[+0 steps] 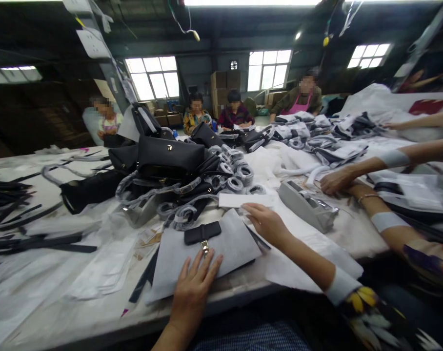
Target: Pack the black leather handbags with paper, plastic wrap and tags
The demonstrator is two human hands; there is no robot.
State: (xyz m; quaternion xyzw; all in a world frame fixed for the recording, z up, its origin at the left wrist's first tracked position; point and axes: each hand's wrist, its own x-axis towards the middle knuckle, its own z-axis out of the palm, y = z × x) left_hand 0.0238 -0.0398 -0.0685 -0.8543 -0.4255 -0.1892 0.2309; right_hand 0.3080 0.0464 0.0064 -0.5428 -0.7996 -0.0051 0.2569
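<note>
Fingers first: the left hand (192,290) lies palm down, its fingers stretched and slightly parted, pressing flat with nothing in its grasp. The fingertips reach the gold buckle (205,246) on a black tab (195,235), which sits on top of a pale sheet (175,265) at the table's near edge. Over to the right hand (267,224), fingers extended forward and a little bent, tips at the near edge of a white block (239,200) just behind the sheet (whether they pinch it or merely rest against it, one cannot tell).

Moving outward, a dark strip (141,282) shows along the sheet's left side, with loose white sheets (104,273) farther left on the table (108,312). To the right of the right hand sits a grey dispenser (304,204), and just beyond it a co-worker's hand (333,182) reaches in from the side.

Behind the block, wrapped coils (243,173) crowd up against a heap topped by a large black bag (166,158). Dark straps (38,241) lie out at far left, and across the table a person in a pink apron (302,105) stands behind wrapped goods (294,131).
</note>
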